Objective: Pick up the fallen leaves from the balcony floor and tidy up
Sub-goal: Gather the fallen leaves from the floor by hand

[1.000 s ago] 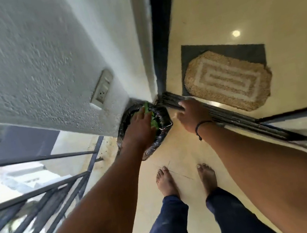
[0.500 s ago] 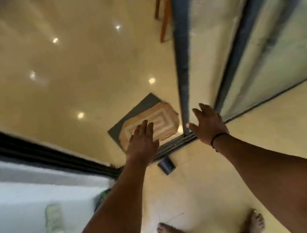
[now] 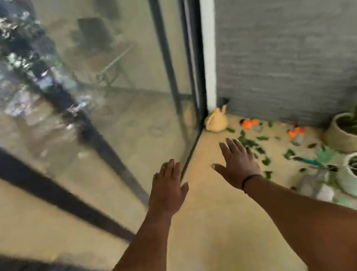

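Two empty hands above the balcony floor, leaves ahead.

The glass door [image 3: 100,96] is at the left; the left hand [image 3: 166,190] and right hand [image 3: 239,165] hold nothing, fingers straight and slightly spread. The leaves [image 3: 251,144] lie scattered beyond the right hand, near the wall [image 3: 297,32] and pots [image 3: 347,135]. A careless reach could probably knock a pot. No writing can be read.

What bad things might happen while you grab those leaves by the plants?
The green leaves lie scattered among small orange items, so a quick scoop could drag those along. The woven plant pot and the white pot stand close by, and a reaching right hand or arm might tip them. The picture is blurred from motion, so bumping the glass door seems possible.
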